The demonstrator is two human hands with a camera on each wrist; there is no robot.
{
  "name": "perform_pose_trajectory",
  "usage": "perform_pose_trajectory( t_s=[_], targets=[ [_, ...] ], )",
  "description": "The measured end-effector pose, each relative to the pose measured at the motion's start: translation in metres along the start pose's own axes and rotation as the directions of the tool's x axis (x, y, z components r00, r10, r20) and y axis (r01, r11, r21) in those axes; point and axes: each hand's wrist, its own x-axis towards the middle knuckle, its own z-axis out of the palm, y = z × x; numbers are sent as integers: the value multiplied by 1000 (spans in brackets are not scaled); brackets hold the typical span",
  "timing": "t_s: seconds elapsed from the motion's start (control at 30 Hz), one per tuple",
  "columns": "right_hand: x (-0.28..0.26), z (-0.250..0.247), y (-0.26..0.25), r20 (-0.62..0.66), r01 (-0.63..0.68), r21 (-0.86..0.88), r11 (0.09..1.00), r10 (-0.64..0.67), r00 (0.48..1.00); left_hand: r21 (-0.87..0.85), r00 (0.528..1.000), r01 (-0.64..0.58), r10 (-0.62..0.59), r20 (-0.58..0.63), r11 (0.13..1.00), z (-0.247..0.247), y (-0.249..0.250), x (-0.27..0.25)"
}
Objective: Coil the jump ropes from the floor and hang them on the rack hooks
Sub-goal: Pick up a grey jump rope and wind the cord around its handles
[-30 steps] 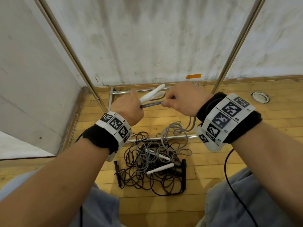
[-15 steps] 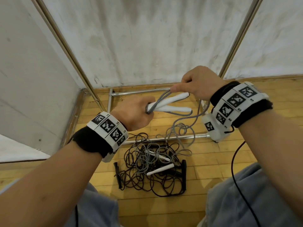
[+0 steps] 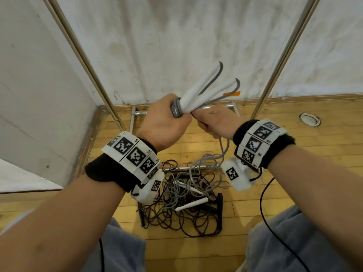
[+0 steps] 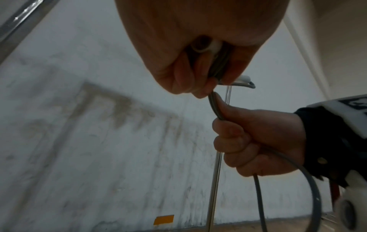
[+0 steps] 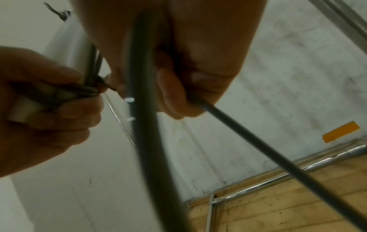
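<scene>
Bare forearms, tagged wrists

Black wristbands (image 3: 110, 171) carry white blocks printed with black square markers (image 3: 135, 154) (both wrists alike); a thin black cable (image 3: 264, 195) trails; grey-blue trousers (image 3: 279, 242).

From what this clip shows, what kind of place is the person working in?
Probably a gym or sports storage corner: a strip-wood floor, a scuffed white wall, a chrome rack frame, and a tangle of jump ropes on the floor.

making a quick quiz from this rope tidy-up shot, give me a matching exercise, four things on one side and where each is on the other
Things:
1. white handles
2. grey cord
3. black rope tangle
4. orange tape

Places:
A. stuck low on the wall
B. gripped in the left hand
C. piled on the wooden floor
D. running through the right hand

Pairs: 1-B, 2-D, 3-C, 4-A
</scene>
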Motion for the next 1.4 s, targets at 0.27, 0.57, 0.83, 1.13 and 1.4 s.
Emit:
perform_pose_trajectory(
  t_s=[0.27, 0.57, 0.83, 1.13, 1.4],
  targets=[
    [-6, 15, -5, 29, -57, 28, 998, 56, 998, -52, 996, 74, -77, -55, 996, -1, 0, 4],
    [-10, 31, -6, -105, -6, -526, 851, -57, 993, -76, 994, 33, -40, -100, 997, -3, 9, 11],
    [-3, 48, -12, -31, -98, 255, 962, 109, 994, -38, 983, 26, -33, -182, 999, -9, 7, 17],
    [-8, 35, -13, -85, 39, -248, 968, -62, 994, 319, 984, 69, -12, -179, 945, -26, -35, 23],
    [-19, 36, -33, 53, 138, -367, 920, -128, 990, 622, 997, 15, -60, 52, 783, -1, -58, 20]
  ],
)
